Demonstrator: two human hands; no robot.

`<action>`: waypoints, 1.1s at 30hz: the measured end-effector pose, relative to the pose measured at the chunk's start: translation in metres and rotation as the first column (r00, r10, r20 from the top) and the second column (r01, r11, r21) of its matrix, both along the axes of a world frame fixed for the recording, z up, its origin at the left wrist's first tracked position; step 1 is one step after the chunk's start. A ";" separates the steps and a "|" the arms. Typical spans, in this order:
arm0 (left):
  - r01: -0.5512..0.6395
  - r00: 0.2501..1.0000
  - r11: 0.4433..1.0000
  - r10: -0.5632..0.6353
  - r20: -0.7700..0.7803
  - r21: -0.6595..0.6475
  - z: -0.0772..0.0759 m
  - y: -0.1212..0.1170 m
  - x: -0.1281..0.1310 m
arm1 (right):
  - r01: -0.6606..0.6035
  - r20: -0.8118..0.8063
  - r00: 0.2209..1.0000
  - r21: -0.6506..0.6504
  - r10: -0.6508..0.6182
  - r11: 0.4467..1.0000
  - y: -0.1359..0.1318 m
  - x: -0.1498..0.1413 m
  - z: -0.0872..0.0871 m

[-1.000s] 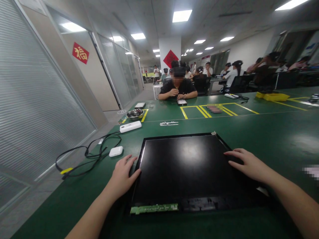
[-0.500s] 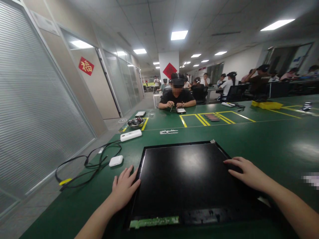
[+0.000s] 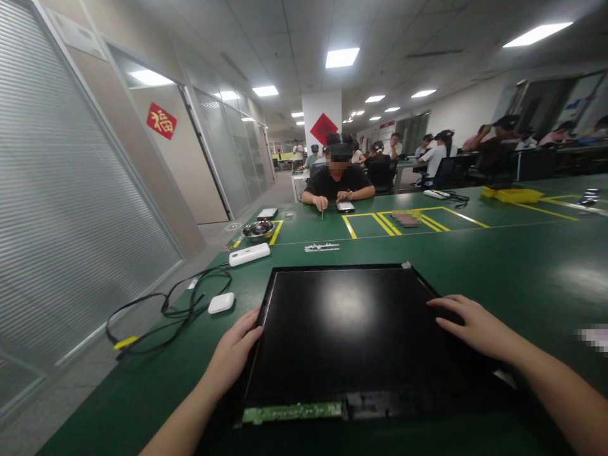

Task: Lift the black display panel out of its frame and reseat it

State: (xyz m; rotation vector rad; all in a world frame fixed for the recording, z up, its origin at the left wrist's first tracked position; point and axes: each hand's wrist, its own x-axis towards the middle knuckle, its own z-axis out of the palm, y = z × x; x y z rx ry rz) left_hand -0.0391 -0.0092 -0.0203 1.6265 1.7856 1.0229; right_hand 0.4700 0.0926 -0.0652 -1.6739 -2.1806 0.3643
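Note:
A black LCD panel (image 3: 351,342) lies screen up in front of me, with a dark frame around it. Along its near edge runs a narrow green circuit board (image 3: 292,412). My left hand (image 3: 235,345) grips the panel's left edge, thumb near the rim and fingertips partly hidden at its side. At the right edge, my right hand (image 3: 470,323) holds the rim, with its thumb and fingers a little apart. A small silvery piece (image 3: 406,266) sits at the panel's far right corner.
Left of the panel are a white case (image 3: 221,303), a white power bank (image 3: 249,254) and looped black cable (image 3: 166,304). Beyond lie thin white strips (image 3: 322,247), a metal bowl (image 3: 258,230) and a yellow tray (image 3: 512,194). A co-worker (image 3: 338,180) sits opposite, handling a small device.
My left hand has gone from spread fingers beside the panel to gripping its left edge. The panel appears slightly shifted away from me. My right hand stays at the right edge.

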 end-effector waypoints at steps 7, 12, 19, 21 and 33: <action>-0.149 0.746 0.945 0.301 0.593 -0.292 0.004 -0.006 0.016 | -0.008 0.015 1.000 0.013 0.008 1.000 0.000 -0.002 0.001; -0.163 0.586 0.934 0.350 0.730 -0.317 0.001 -0.005 0.020 | -0.003 0.016 1.000 0.014 0.003 1.000 -0.001 -0.002 0.001; -0.076 0.539 0.963 0.258 0.802 -0.259 -0.003 -0.007 0.019 | 0.014 0.009 1.000 0.003 -0.014 1.000 -0.003 -0.004 0.004; -0.036 0.549 0.975 0.203 0.811 -0.219 -0.005 -0.006 0.018 | 0.019 0.010 1.000 -0.009 -0.019 1.000 -0.003 -0.005 0.005; 0.015 0.635 0.957 0.215 0.742 -0.290 0.017 -0.015 0.032 | 0.011 0.040 0.999 0.037 -0.012 0.999 -0.002 -0.003 0.002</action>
